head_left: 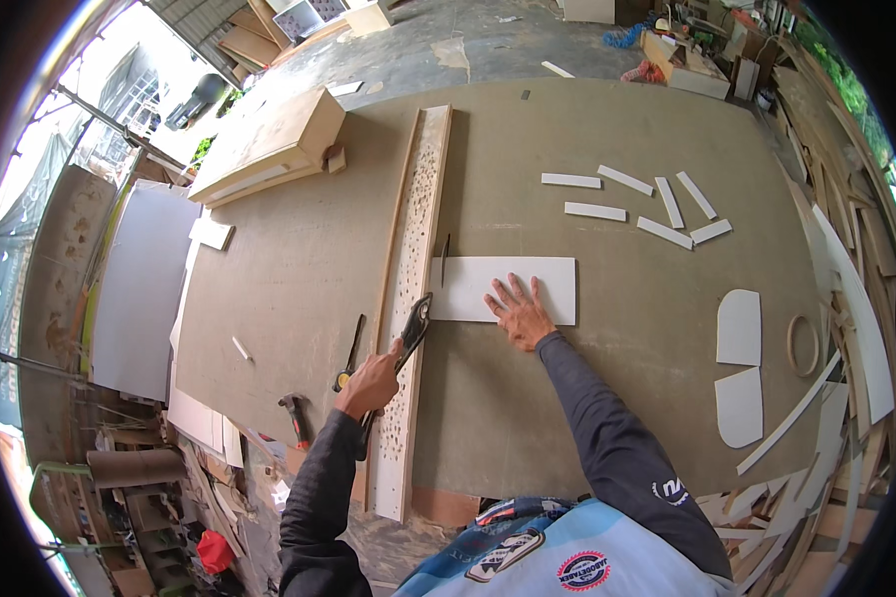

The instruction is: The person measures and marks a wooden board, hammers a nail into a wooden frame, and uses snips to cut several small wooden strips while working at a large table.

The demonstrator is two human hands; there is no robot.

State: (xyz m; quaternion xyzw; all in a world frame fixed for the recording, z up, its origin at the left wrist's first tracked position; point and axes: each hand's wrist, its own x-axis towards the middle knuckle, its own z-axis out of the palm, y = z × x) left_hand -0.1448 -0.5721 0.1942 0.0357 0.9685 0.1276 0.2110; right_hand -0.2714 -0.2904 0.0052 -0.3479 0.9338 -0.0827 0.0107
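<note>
My left hand [370,383] is closed around a long black hand tool [415,324], with the index finger stretched along it. Its exact kind is unclear. The tool's far end sits by the left edge of a white rectangular board [458,298], over a long pale plank [400,418] dotted with small holes. Spread flat, the fingers of my right hand [523,313] rest on that board's right half and hold nothing. Across the board's upper left edge lies a thin dark strip [446,261]. A narrow black tool [353,353] and a hammer [296,418] lie left of my left hand.
Several white strips [595,212] lie on the large brown tabletop [617,398], far right. Two white round-cornered pieces [740,328] and a ring [802,344] sit nearer. A wooden box [269,149] stands at the far left. Offcuts [866,229] crowd the right side.
</note>
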